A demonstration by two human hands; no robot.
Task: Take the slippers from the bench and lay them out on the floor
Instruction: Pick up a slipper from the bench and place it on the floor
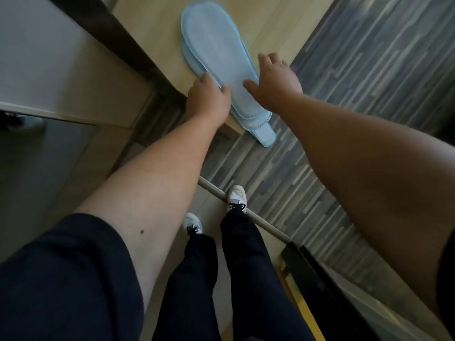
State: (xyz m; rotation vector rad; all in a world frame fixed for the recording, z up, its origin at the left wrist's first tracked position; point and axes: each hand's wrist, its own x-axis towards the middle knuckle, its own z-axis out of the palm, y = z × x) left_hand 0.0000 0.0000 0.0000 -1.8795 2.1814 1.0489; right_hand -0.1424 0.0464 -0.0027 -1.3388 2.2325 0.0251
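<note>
Bare forearms reach to the pale blue slippers [216, 60], stacked sole-up on the wooden counter [152, 28], heels overhanging the floor [369, 77]. Left hand [209, 99] pinches their near edge; right hand [275, 80] rests spread, gripping nothing. Probably light, floppy fabric: lift both sides.

Stacked blue slippers [216, 60] lie on the bench [152, 28], overhanging its near corner, left hand [208, 99] gripping their left edge, right hand [275, 80] spread over their right edge.
</note>
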